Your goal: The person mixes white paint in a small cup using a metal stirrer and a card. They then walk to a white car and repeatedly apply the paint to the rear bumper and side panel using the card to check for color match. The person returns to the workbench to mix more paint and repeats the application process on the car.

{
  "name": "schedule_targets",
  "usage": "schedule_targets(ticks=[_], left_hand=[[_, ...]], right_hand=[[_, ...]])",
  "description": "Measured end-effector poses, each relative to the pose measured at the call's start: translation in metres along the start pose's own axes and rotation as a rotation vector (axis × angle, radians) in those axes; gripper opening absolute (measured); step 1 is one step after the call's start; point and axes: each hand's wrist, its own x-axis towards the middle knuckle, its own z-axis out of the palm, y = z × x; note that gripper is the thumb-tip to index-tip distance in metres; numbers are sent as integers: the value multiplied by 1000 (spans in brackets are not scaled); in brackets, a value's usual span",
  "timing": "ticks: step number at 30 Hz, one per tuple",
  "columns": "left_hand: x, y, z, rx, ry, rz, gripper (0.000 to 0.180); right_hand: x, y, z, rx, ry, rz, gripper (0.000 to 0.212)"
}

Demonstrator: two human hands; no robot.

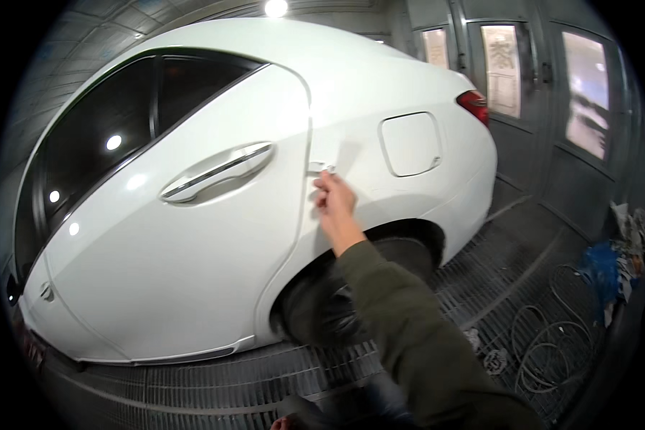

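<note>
A white car (193,279) stands side-on before me, its rear to the right. My right hand (337,204) reaches out to the rear panel, just behind the rear door's seam. Thumb and fingers pinch a small white piece (322,168), perhaps paper or cloth, close against the paint; whether it touches cannot be told. To the left of this hand is the door handle (218,172), and to its right the fuel flap (412,143). Only a sliver of my left hand (279,424) shows at the lower edge, with its fingers mostly out of sight.
Below the right forearm sits the rear wheel (329,308) in its arch. Slatted metal grating (193,394) makes up the floor. Coiled hose (552,358) lies at the lower right, near a blue plastic bag (600,272) and crumpled paper. Grey doors with windows (501,72) stand behind the car.
</note>
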Motion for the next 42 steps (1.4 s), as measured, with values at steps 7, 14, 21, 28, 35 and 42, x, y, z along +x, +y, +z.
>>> schedule_targets(ticks=[7,14,21,28,35,42], left_hand=[[29,-37,-19,144,21,82,32],[43,-5,49,470,-164,84,37],[55,-5,16,974,-399,86,41],[55,-4,4,1057,-366,14,43],[36,24,19,1049,-299,-8,43],[31,41,22,1061,-279,-18,43]], right_hand=[[-50,-27,-133,221,-56,-51,13],[-38,-88,-331,86,173,-214,8],[-2,-92,-321,392,364,-192,6],[8,-67,-268,748,470,-102,17],[28,-55,-256,850,501,-132,24],[34,-56,-255,883,539,-130,20]])
